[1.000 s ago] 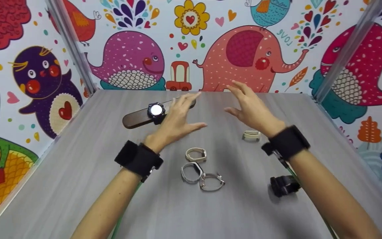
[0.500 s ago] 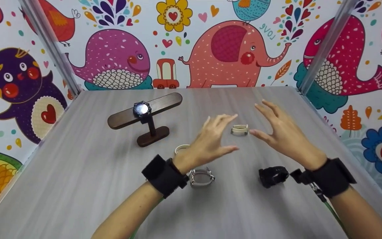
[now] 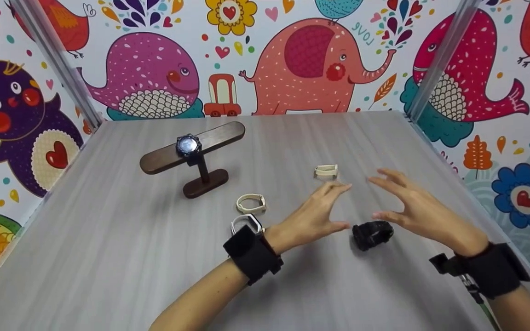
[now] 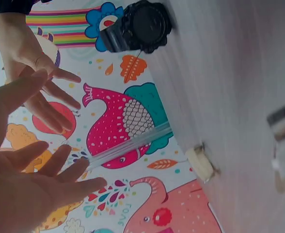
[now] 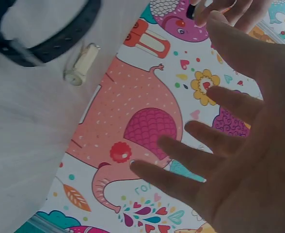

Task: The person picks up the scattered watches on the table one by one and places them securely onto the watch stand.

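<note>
In the head view a black watch (image 3: 371,235) lies on the table between my two hands. Both are raised above the tabletop and hold nothing. My left hand (image 3: 308,220) is just left of the watch, thumb and fingers spread. To its right hovers my right hand (image 3: 423,211), fingers apart and the thumb near the watch's top edge. The left wrist view shows the black watch (image 4: 146,26) with its round face. A cream watch band (image 3: 326,171) lies farther back. Left of my left hand are another cream band (image 3: 251,203) and a white smartwatch (image 3: 245,224), partly covered by the wrist strap.
A dark wooden T-shaped stand (image 3: 221,136) is at the back left, carrying a round-faced watch (image 3: 188,145) on its bar. Printed cartoon panels (image 3: 306,69) enclose the grey table (image 3: 131,257) at the back and sides. Black straps (image 3: 495,271) circle both wrists.
Both hands have moved right and toward me, from near the stand to either side of the black watch. The camera view has shifted too. The stand and its watch came fully into sight.
</note>
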`<action>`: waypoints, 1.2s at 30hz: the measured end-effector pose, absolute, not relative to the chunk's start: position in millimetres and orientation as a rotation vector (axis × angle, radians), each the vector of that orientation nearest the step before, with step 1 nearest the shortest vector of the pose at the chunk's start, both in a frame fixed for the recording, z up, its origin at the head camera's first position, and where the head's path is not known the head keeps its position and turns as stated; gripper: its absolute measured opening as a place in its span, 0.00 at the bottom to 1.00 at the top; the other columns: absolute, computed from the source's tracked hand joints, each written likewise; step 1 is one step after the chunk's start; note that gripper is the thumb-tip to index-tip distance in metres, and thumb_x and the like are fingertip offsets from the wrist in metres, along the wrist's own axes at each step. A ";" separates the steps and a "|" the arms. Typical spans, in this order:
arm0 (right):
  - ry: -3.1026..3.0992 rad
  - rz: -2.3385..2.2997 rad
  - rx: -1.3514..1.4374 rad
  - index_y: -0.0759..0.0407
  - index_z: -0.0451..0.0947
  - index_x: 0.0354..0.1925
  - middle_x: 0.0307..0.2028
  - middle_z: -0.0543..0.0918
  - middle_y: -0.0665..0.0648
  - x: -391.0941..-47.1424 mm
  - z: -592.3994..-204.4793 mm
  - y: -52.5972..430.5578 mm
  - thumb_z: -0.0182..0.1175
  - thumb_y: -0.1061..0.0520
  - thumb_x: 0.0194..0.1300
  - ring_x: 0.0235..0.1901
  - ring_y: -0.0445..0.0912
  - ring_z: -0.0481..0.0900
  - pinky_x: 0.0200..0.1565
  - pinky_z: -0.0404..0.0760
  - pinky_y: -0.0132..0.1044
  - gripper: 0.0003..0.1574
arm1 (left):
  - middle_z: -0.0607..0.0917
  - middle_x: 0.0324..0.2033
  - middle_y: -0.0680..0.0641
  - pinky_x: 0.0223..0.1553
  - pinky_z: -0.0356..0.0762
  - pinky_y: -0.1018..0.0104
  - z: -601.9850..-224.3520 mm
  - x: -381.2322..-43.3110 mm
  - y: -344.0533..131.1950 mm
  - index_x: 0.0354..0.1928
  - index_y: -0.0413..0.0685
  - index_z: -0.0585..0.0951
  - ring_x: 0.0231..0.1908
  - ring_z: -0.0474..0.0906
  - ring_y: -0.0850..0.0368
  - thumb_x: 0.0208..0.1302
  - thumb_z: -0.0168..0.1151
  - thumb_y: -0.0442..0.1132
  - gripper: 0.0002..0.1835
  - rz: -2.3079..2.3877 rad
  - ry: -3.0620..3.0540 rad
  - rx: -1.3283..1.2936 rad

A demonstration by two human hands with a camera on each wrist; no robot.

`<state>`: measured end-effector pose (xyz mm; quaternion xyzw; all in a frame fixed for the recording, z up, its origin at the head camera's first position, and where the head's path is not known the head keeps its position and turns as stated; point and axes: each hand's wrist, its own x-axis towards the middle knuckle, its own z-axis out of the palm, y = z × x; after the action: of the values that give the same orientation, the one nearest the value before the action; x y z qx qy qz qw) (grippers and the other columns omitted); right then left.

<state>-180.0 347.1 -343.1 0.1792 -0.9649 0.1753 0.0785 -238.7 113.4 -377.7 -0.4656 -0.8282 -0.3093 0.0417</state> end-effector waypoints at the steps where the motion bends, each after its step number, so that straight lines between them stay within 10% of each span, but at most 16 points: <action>1: -2.902 0.518 0.555 0.49 0.62 0.66 0.66 0.60 0.63 -178.8 -345.2 348.8 0.66 0.47 0.52 0.59 0.63 0.65 0.48 0.76 0.60 0.44 | 0.68 0.60 0.49 0.62 0.65 0.73 -379.5 -237.9 116.7 0.67 0.47 0.60 0.60 0.67 0.58 0.51 0.68 0.47 0.42 -0.926 -2.565 -1.431; 22: -2.877 0.584 0.858 0.61 0.82 0.42 0.36 0.85 0.55 -181.9 -378.3 350.3 0.63 0.69 0.52 0.35 0.46 0.82 0.34 0.83 0.36 0.16 | 0.83 0.39 0.52 0.33 0.69 0.85 -423.5 -243.7 161.3 0.45 0.46 0.81 0.40 0.77 0.63 0.53 0.66 0.46 0.19 -0.783 -2.689 -1.616; 36: -2.835 0.533 0.806 0.60 0.81 0.38 0.32 0.81 0.52 -182.1 -378.1 340.0 0.64 0.69 0.51 0.32 0.41 0.78 0.32 0.81 0.34 0.14 | 0.79 0.49 0.52 0.47 0.72 0.82 -414.1 -243.9 144.8 0.55 0.47 0.76 0.49 0.75 0.63 0.56 0.64 0.47 0.25 -0.879 -2.733 -1.493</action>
<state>-182.1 340.0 -378.1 0.2684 -0.9440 0.1774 0.0733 -243.9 144.8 -414.1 -0.4609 -0.8436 -0.2714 -0.0475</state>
